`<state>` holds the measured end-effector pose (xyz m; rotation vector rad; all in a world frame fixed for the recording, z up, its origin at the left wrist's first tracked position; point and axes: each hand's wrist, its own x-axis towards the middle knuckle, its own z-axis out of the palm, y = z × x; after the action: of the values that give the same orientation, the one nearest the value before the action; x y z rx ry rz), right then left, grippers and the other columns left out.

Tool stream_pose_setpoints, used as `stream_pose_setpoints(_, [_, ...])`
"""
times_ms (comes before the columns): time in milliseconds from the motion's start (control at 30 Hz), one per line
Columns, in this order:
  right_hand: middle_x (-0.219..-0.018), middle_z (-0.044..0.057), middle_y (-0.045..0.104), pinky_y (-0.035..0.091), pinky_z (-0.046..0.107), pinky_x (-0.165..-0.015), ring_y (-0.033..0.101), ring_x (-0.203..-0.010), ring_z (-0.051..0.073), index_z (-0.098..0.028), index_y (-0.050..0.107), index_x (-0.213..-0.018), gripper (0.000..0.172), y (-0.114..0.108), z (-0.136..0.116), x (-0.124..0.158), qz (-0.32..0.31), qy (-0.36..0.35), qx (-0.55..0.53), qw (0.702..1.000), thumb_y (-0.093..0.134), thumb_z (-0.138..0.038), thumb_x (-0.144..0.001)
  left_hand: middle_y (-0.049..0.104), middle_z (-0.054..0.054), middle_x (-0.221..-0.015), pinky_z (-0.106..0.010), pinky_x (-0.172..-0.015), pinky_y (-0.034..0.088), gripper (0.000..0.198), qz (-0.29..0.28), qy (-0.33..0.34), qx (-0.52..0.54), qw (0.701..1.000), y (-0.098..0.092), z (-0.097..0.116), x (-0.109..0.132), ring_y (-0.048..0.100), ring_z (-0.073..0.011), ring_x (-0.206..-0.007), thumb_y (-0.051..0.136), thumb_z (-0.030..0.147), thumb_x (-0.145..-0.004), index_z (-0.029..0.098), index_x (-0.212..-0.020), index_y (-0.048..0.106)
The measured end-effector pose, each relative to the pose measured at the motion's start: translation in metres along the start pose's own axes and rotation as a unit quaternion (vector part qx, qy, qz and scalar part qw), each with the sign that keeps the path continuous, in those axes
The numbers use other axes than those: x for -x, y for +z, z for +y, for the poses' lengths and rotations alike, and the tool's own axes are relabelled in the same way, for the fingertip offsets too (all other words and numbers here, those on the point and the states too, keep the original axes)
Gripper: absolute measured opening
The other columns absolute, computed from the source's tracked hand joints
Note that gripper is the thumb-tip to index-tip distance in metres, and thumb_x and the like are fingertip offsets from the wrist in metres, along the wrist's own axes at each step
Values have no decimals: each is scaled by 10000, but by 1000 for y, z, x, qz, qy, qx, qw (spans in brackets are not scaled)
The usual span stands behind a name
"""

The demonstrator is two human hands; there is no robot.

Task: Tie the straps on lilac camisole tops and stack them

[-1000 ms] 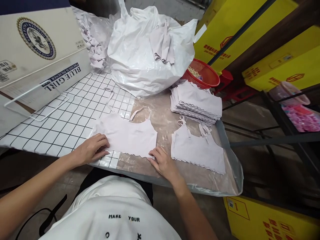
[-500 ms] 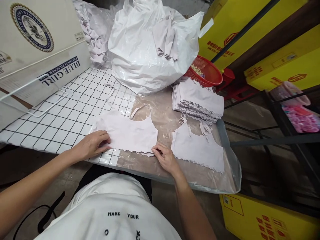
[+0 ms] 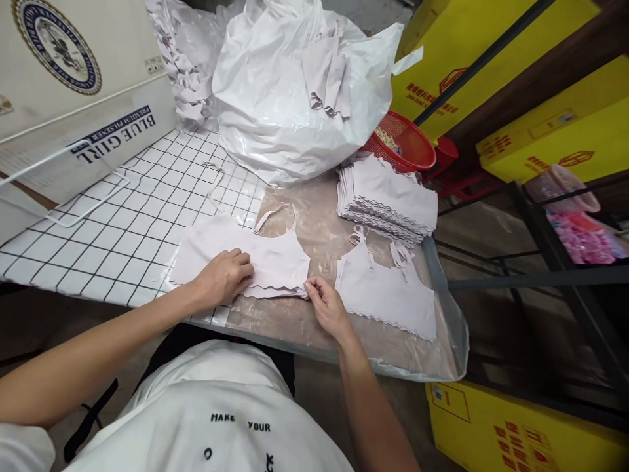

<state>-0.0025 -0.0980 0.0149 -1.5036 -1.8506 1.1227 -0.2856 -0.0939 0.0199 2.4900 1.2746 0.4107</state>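
A pale camisole top (image 3: 275, 257) lies flat on the table in front of me, straps pointing away. My left hand (image 3: 225, 278) rests on its lower middle with the fingers curled onto the cloth, holding the hem. My right hand (image 3: 324, 303) pinches the scalloped hem at the top's right lower corner. A second camisole (image 3: 388, 292) lies flat just to the right of my right hand. Behind that one sits a neat stack of folded tops (image 3: 390, 196).
A big white plastic bag (image 3: 285, 98) with more tops fills the back. A checked sheet (image 3: 122, 223) covers the table's left half, with a cardboard box (image 3: 73, 98) behind. A red basket (image 3: 405, 141) and yellow boxes (image 3: 540, 131) stand right; table edge (image 3: 442, 288) is near.
My left hand slid right from the top's left corner to its lower middle. The right hand closed into a pinch on the hem, which now looks lifted and doubled.
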Motion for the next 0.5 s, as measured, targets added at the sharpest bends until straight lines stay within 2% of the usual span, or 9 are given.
stream_pose_setpoints(67, [-665, -21, 518, 419, 269, -612, 496, -629, 152, -224, 510, -791, 268, -1, 0, 2, 0, 0, -7, 1000, 456, -441, -937, 608, -77, -803, -334, -657, 404, 194, 0, -1, -5, 1000, 2, 0, -10, 512, -215, -764, 495, 167, -925, 167, -776, 619])
stream_pose_setpoints(133, [-660, -23, 524, 423, 266, -609, 501, -625, 149, -222, 512, -794, 263, -3, -1, 4, -3, -2, -1, 1000, 451, -428, -945, 606, -76, -792, -337, -673, 418, 196, 14, 2, 9, 1000, 0, -3, -14, 511, -212, -760, 494, 167, -926, 165, -772, 616])
stream_pose_setpoints(200, [-662, -23, 531, 418, 265, -610, 503, -624, 144, -219, 518, -772, 261, -6, -6, 8, -39, -15, 26, 999, 458, -399, -951, 612, -82, -816, -339, -686, 436, 196, 29, 3, 24, 999, -4, -12, -13, 509, -211, -764, 482, 180, -937, 161, -800, 621])
stream_pose_setpoints(300, [-704, -9, 562, 428, 273, -632, 525, -647, 146, -216, 538, -747, 257, -12, -14, 8, -103, -54, 83, 990, 482, -348, -960, 625, -104, -900, -342, -698, 451, 196, 49, -16, 9, 999, -14, -36, -3, 510, -222, -817, 468, 185, -939, 147, -851, 639])
stream_pose_setpoints(333, [-738, 2, 580, 443, 281, -651, 540, -671, 152, -217, 554, -768, 238, -14, -16, 6, -99, -70, 102, 987, 488, -336, -963, 630, -111, -949, -348, -714, 451, 194, 51, -22, -7, 998, -18, -46, 2, 507, -227, -846, 469, 183, -937, 141, -882, 650])
stream_pose_setpoints(433, [-928, 65, 638, 486, 349, -790, 594, -853, 210, -218, 612, -954, 126, -17, -17, -10, -27, -134, 175, 975, 525, -309, -958, 631, -101, -1105, -373, -787, 429, 208, 30, -20, -52, 998, -31, -76, 14, 481, -237, -925, 498, 205, -926, 136, -1019, 671])
stream_pose_setpoints(500, [-1077, 109, 645, 473, 420, -894, 582, -1013, 267, -216, 618, -1095, 181, -18, -12, -27, -3, -172, 232, 957, 575, -284, -933, 629, -80, -1128, -375, -812, 401, 253, 9, -18, -62, 998, -39, -91, 18, 465, -241, -965, 493, 205, -925, 147, -1103, 663])
